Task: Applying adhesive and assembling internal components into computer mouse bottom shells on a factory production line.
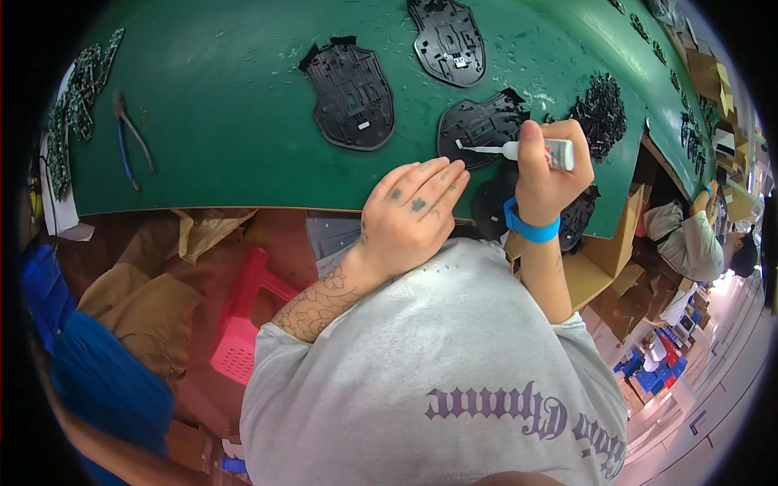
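Observation:
My right hand (551,174), with a blue band at its wrist, grips a small white glue bottle (559,154). Its long thin nozzle reaches left to a small white piece on a black plastic shell (480,121). At the table's near edge lies my left hand (413,206), fingers stretched out side by side, tips close to that shell's lower rim; whether they touch it I cannot tell. Another black shell (354,95) lies to the left and a further shell (450,42) behind, each bearing a small white piece. More dark shells (492,206) sit partly hidden under my right arm.
A heap of small black parts (600,113) is at the right on the green table (235,105). Blue-handled pliers (128,146) and piled green circuit boards (77,113) lie at the left. A pink stool (247,316) and cardboard boxes (604,263) stand below. Another person (689,239) sits far right.

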A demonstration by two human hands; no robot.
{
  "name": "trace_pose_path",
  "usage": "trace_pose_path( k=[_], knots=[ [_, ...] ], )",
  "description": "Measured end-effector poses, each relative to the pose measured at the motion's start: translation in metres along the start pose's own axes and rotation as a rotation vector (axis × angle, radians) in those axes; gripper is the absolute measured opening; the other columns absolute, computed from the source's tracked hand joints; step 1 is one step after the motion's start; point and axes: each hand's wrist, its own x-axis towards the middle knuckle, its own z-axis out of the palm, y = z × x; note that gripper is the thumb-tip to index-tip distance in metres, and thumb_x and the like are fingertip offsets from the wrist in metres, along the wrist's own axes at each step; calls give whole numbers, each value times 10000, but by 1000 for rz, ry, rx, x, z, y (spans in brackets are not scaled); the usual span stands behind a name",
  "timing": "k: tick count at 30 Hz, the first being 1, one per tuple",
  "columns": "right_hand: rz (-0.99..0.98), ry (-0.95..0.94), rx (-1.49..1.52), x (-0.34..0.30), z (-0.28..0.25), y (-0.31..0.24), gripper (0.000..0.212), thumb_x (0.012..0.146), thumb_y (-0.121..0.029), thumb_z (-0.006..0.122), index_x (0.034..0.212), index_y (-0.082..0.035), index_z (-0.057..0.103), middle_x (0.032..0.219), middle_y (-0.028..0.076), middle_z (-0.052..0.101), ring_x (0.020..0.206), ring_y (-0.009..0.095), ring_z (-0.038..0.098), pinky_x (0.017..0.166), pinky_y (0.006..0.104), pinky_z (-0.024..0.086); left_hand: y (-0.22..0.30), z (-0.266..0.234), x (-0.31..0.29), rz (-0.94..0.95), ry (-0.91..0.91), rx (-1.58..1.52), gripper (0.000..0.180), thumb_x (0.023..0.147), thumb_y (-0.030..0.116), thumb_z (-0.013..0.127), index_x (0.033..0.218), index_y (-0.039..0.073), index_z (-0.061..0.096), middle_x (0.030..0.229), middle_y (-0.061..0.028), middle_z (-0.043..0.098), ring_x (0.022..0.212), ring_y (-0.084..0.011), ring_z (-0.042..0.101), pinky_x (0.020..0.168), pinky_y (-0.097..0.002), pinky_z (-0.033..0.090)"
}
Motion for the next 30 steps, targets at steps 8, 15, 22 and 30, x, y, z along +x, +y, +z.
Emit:
trace_pose_path(
  k=[8,15,22,30],
  knots=[
    [-38,-40,-62,0,2,5,249,790,-60,746,677,-39,526,550,-26,546,508,16,477,470,193,384,2,-1,-1,-9,-24,17,386,678,66,651,1058,11,692,1190,-61,637,1125,-206,581,940,-368,468],
    [-45,68,-80,5,-13,6,257,800,-66,744,672,-50,522,567,-40,516,512,16,440,464,188,333,4,0,2,-44,-25,-18,359,697,9,630,1048,29,702,1146,-57,662,1087,-220,606,902,-378,487],
    [-34,146,132,-20,-51,12,207,812,-3,687,704,-28,511,640,5,538,557,41,427,512,200,341,11,-1,-9,56,21,-119,362,659,1,645,1012,32,719,1127,-55,668,1063,-229,612,856,-371,515],
    [86,140,45,-42,-77,16,225,805,-1,673,682,-39,489,640,2,526,570,45,415,511,213,322,23,17,-14,240,-153,-261,372,624,8,649,988,39,721,1089,-40,682,1037,-201,625,861,-366,507]
  ],
)
